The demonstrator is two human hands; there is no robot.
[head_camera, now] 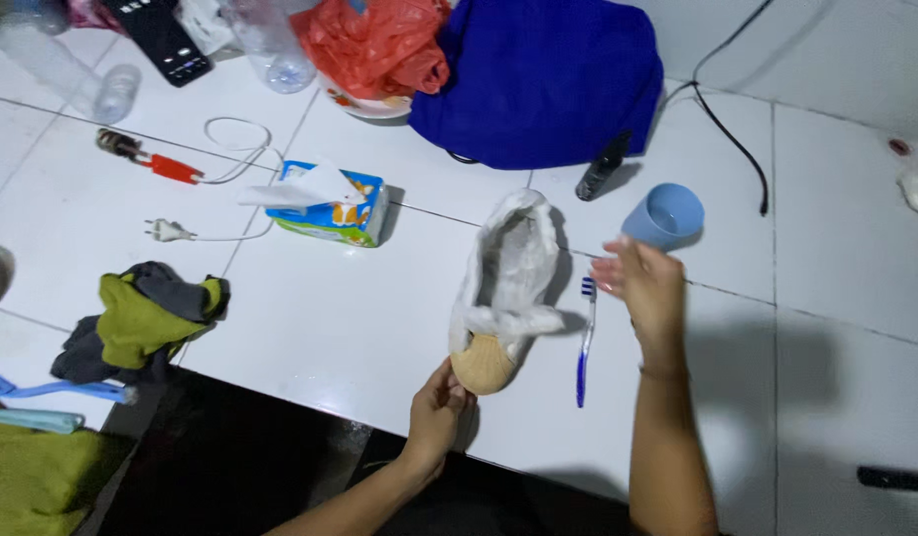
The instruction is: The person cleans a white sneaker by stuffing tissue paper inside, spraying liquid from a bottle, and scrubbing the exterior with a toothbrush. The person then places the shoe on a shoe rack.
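Note:
A tan shoe [485, 363] wrapped in white tissue [511, 260] lies on the white tiled floor [330, 328], toe towards me. My left hand [436, 409] pinches the shoe's bare toe end. Hovering just right of the shoe, my right hand [641, 285] has its fingers spread and holds nothing. A blue and white toothbrush [585, 342] lies between the shoe and my right hand. A light blue cup [664, 214] stands just beyond my right hand.
A tissue box [332, 206] sits left of the shoe. A blue bag [543, 74], an orange plastic bag [379, 45], clear bottles [275, 45], a black cable [727, 129], a white cord with plug [171, 231] and crumpled green-grey cloths [146, 318] surround the area.

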